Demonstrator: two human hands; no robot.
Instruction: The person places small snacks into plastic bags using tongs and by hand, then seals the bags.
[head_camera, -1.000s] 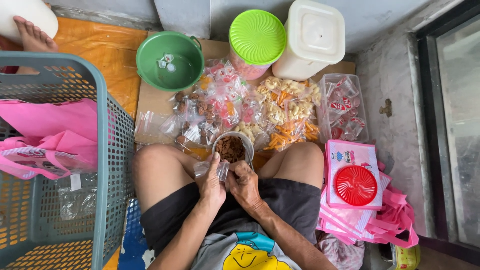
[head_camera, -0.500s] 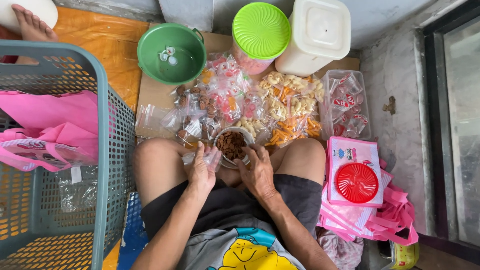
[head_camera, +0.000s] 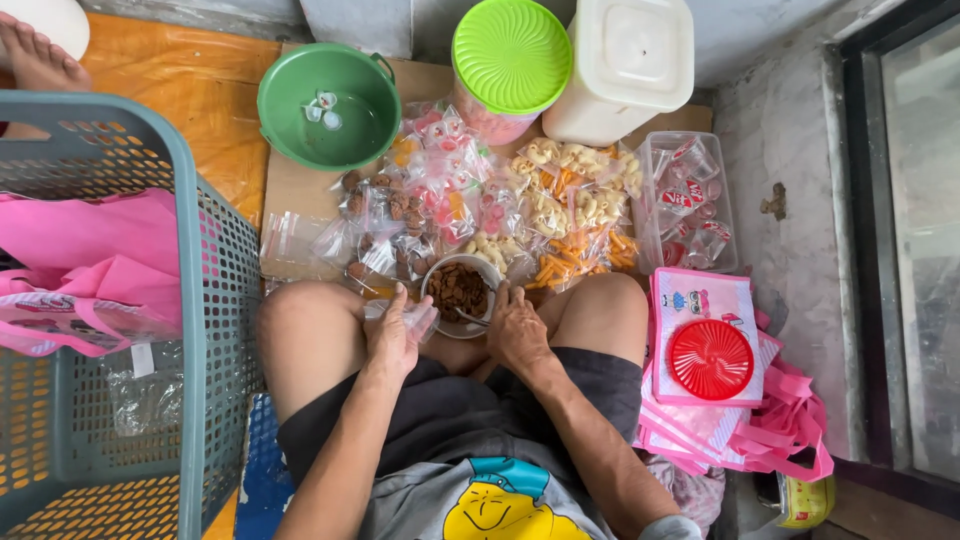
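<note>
Basket (head_camera: 205, 300) of grey-blue plastic along the left, pink bags (head_camera: 90, 260) inside. White lidded tub (head_camera: 625, 60) and green-lidded jar (head_camera: 510, 55) at the far edge of the cardboard sheet (head_camera: 300, 195), green basin (head_camera: 328, 105) at its far left corner. Heap of filled snack packets (head_camera: 480, 205) across the middle of the cardboard – brown pieces, pale rings, orange sticks. Clear tray of cups (head_camera: 685, 205) at the right edge, red round lid (head_camera: 710, 358) on pink bags beside the knee.

Small metal bowl (head_camera: 458, 292) of brown snacks at the near edge of the cardboard, between the knees. Left hand (head_camera: 392, 335) closed around a small clear bag (head_camera: 412, 318), held just beside the bowl's left rim. Right hand (head_camera: 518, 330) resting at the bowl's right rim, fingers curled, seemingly on a spoon (head_camera: 470, 318) – grip not clear.

Filling step, by the look of it: bag held at the bowl, apparently nothing in it yet. Next move calls for holding the bag mouth open and level at the rim while lifting a portion across without spilling.
</note>
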